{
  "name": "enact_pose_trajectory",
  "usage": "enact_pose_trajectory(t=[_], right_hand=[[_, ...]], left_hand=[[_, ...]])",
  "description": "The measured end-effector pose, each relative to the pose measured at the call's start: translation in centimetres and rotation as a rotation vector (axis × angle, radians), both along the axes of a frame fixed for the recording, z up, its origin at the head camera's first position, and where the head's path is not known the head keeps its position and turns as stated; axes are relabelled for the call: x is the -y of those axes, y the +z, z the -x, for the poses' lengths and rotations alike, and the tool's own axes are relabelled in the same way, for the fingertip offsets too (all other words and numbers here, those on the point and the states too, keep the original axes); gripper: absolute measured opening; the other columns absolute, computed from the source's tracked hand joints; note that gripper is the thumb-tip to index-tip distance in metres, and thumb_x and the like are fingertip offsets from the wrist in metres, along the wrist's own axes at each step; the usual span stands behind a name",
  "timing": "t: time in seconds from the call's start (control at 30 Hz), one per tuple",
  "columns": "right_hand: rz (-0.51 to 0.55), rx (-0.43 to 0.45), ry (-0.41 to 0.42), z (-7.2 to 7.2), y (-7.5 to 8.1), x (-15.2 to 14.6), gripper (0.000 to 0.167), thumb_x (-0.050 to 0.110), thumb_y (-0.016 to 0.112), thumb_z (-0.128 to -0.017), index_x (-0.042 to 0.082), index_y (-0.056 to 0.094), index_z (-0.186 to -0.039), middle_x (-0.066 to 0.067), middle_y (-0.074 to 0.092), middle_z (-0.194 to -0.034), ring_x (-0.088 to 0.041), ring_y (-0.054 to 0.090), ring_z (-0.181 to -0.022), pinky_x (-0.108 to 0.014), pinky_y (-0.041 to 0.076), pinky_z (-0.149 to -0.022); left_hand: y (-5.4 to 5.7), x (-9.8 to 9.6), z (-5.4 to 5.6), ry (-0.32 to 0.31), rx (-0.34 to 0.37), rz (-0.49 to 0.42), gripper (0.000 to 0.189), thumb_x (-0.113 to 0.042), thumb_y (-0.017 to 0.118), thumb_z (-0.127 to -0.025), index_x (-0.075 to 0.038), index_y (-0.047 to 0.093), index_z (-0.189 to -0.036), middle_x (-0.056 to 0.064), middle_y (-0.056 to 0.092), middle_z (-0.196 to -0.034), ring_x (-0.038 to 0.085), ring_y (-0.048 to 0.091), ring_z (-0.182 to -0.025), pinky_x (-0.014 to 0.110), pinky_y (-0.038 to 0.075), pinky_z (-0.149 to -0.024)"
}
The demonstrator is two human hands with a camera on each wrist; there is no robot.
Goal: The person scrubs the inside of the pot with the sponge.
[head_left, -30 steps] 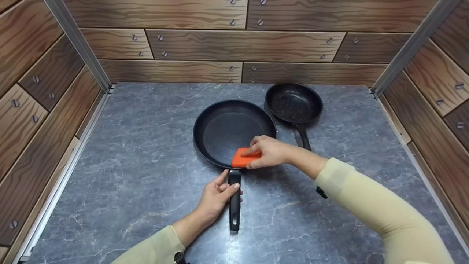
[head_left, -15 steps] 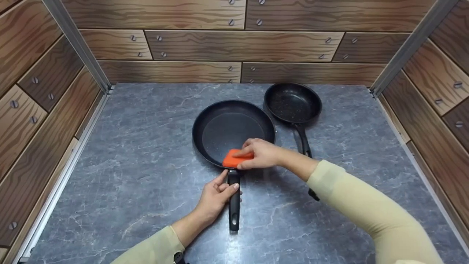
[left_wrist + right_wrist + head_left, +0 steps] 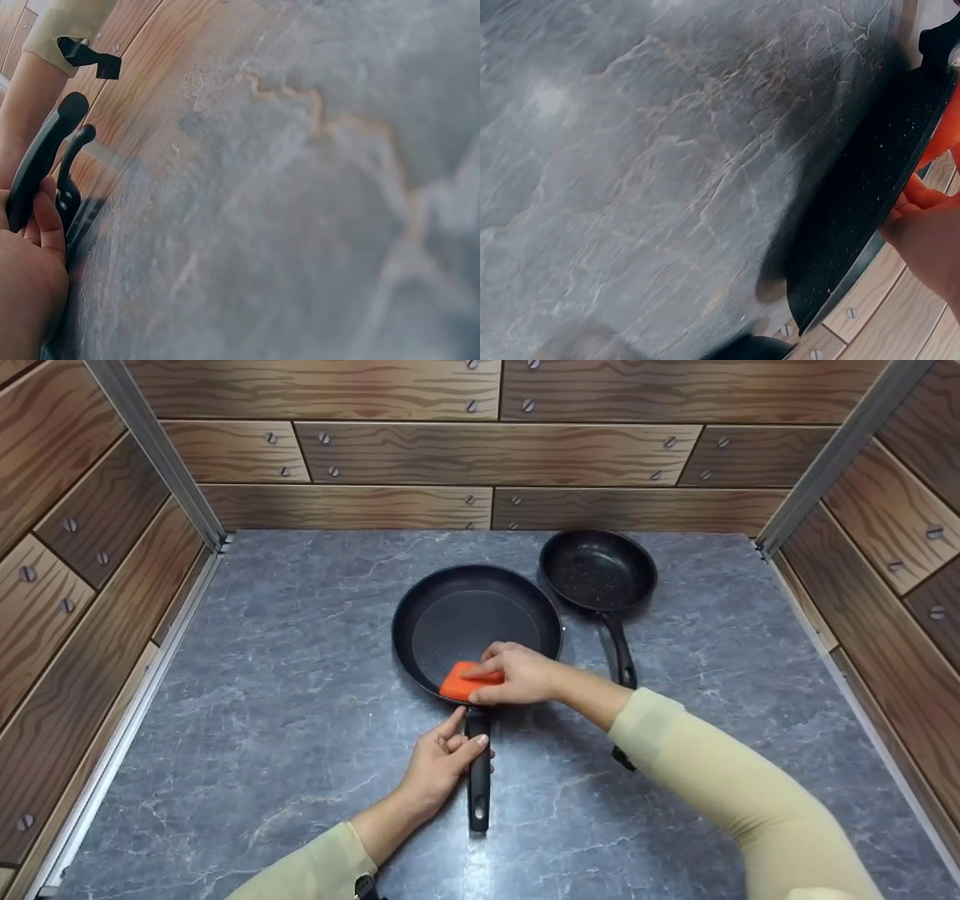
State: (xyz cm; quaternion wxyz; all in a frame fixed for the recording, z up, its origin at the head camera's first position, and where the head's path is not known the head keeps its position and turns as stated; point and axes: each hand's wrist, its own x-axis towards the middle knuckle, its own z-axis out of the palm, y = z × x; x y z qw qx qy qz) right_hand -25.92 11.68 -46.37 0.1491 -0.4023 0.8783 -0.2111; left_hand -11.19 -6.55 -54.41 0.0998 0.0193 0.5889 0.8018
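Note:
A large black frying pan (image 3: 480,615) lies in the middle of the table, its handle (image 3: 478,787) pointing toward the person. My left hand (image 3: 442,761) grips that handle near the rim, thumb on top and index finger stretched up to the pan's edge. In my right hand (image 3: 517,675) is an orange sponge (image 3: 457,682), held against the pan's inner wall just above the handle joint. The right wrist view shows the pan's speckled outer side (image 3: 870,180), with the fingers and orange sponge (image 3: 946,127) behind its rim. In the left wrist view the handle (image 3: 45,157) rises from the curled fingers.
A smaller black frying pan (image 3: 598,570) stands behind and to the right, close to the large pan's rim. Its handle (image 3: 620,649) points toward the right forearm. The grey marbled table (image 3: 285,675) is bounded by wood-patterned walls (image 3: 390,454) at the back and both sides.
My right hand has slid the orange sponge leftward along the pan's near inner edge. My left hand keeps its hold on the handle, and both pans stay in place.

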Motion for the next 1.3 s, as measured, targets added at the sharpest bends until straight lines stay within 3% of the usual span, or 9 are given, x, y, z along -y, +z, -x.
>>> enact_pose_trajectory(t=[0.23,0.33,0.57,0.87,1.13,1.3], right_hand=[[-0.014,-0.029,0.002,0.0,-0.2,1.2,0.052,0.051,0.072,-0.097,0.024,0.071,-0.142,-0.018,0.06,-0.135,-0.035,0.057,-0.121,-0.049,0.05,-0.103],[-0.026,-0.043,0.001,0.2,-0.3,1.6,0.052,0.051,0.071,-0.098,0.025,0.07,-0.143,-0.018,0.06,-0.137,-0.036,0.056,-0.122,-0.05,0.049,-0.104],[-0.046,-0.077,-0.002,0.6,-0.6,2.7,0.052,0.051,0.072,-0.098,0.024,0.07,-0.143,-0.019,0.059,-0.138,-0.036,0.056,-0.124,-0.049,0.05,-0.105],[-0.086,-0.121,-0.015,1.4,-1.2,4.4,0.055,0.055,0.069,-0.1,0.027,0.066,-0.147,-0.021,0.055,-0.145,-0.037,0.053,-0.129,-0.048,0.048,-0.109],[-0.077,-0.207,-0.01,2.2,-1.8,5.7,0.055,0.053,0.069,-0.101,0.026,0.065,-0.149,-0.022,0.052,-0.147,-0.039,0.052,-0.129,-0.049,0.044,-0.113],[-0.103,-0.236,-0.025,2.8,-2.2,6.3,0.056,0.053,0.068,-0.102,0.027,0.062,-0.151,-0.021,0.05,-0.149,-0.038,0.05,-0.129,-0.049,0.043,-0.114]], left_hand=[[-0.1,0.1,0.1,0.003,-0.016,0.014,0.085,-0.007,0.071,-0.101,0.012,0.018,-0.163,-0.008,0.047,-0.064,0.003,0.041,-0.057,0.017,0.039,-0.057],[-0.1,0.1,0.1,0.001,-0.013,0.008,0.085,-0.007,0.071,-0.101,0.012,0.017,-0.163,-0.008,0.05,-0.065,0.003,0.044,-0.058,0.017,0.042,-0.059],[0.1,0.1,0.1,-0.007,0.005,-0.027,0.084,-0.006,0.069,-0.102,0.011,0.015,-0.164,0.002,0.074,-0.08,0.007,0.065,-0.069,0.019,0.055,-0.069],[0.2,0.2,0.1,-0.004,0.026,-0.057,0.084,-0.005,0.069,-0.103,0.01,0.015,-0.165,0.01,0.077,-0.087,0.014,0.074,-0.075,0.024,0.061,-0.074],[0.3,0.3,0.0,-0.008,0.025,-0.056,0.084,-0.005,0.069,-0.102,0.01,0.015,-0.165,0.005,0.076,-0.083,0.016,0.076,-0.079,0.024,0.061,-0.077],[0.2,0.1,0.0,-0.007,0.015,-0.057,0.084,-0.005,0.069,-0.102,0.011,0.015,-0.164,0.009,0.076,-0.085,0.016,0.075,-0.078,0.023,0.06,-0.075]])
